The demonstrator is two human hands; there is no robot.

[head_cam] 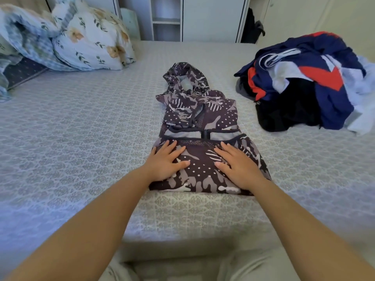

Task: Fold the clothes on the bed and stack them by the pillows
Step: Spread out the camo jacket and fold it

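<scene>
A dark patterned hooded jacket [200, 116] lies lengthwise in the middle of the bed [81, 128], its hood pointing away from me. Its lower part is folded up over itself near the bed's front edge. My left hand [165, 162] lies flat on the left side of that folded part, fingers spread. My right hand [237, 165] presses flat on the right side in the same way. A heap of unfolded clothes [308, 82] in navy, red, white and black sits at the right of the bed. Floral pillows [89, 39] lie at the far left.
A blue-and-white duvet [24, 35] is bunched beside the pillows at the far left. Behind the bed stand white wardrobes with an open shelf [166, 19]. A dark bag [252, 25] hangs by the wardrobe at the back right.
</scene>
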